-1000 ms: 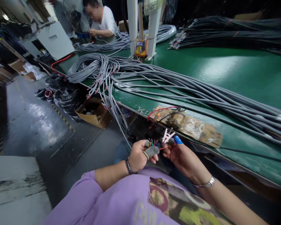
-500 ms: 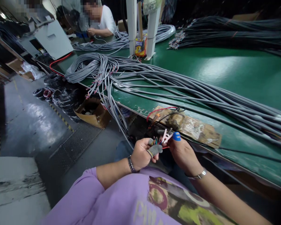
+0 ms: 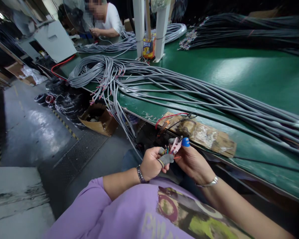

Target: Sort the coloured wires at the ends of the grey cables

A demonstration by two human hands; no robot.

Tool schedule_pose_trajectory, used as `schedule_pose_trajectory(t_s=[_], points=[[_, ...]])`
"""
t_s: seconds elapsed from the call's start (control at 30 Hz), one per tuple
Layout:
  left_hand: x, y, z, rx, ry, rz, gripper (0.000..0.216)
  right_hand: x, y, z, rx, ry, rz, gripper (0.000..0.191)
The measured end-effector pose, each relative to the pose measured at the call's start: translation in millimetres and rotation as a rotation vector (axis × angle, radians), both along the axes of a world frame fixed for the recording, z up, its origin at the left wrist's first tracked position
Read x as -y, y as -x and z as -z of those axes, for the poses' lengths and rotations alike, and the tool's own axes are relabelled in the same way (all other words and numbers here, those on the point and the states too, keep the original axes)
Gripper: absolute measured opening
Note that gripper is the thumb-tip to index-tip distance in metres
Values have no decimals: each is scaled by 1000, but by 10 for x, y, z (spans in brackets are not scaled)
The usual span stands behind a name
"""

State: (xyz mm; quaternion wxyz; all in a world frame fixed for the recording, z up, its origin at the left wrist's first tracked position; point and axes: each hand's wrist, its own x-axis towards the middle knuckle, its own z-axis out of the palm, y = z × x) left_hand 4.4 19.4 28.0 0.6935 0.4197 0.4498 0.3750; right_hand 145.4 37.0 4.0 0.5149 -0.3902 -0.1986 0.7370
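My left hand (image 3: 151, 163) is closed on a small bunch of thin coloured wires (image 3: 167, 149), whose ends stick up between thumb and fingers. Grey covers wrap the left thumb and a fingertip. In my right hand (image 3: 193, 164) is a pale pink clip (image 3: 175, 146) shaped like a clothes peg, pinched between the fingers and a thumb with a blue cover (image 3: 185, 142). The clip touches or nearly touches the wires; exactly where it bites is too small to tell. An orange-red wire (image 3: 177, 157) runs between the hands.
Long grey cables (image 3: 189, 88) lie along the green table (image 3: 229, 71), some hanging over its edge. Taped cardboard (image 3: 211, 137) sits at the near edge. A cardboard box (image 3: 99, 122) stands below. Across the table, a person in white (image 3: 112, 21) works near white posts (image 3: 160, 36).
The pink clip's two arms, spread apart before, are now pressed closer together. My right hand has shifted slightly left and turned a little. My left hand stays nearly in place.
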Motion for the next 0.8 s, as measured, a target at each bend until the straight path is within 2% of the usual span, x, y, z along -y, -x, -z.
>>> schedule_pose_trajectory(t_s=[0.23,0.5,0.6,0.7,0.8], points=[[11,3,45,-2,-7,-13,43,8,16,37,-22,-35,27,44],[63,50,81,-12,-17,-19,44,99,-29,1,-65,-11,-80,50],[96,105,117,-20,-28,-44,46,216,-78,57,-5,-1,-133,48],[112,145,125,-44,-52,-77,46,325,-79,95,120,-71,-187,42],[115,151,98,-73,-71,-69,46,368,-35,75,246,-139,-157,36]])
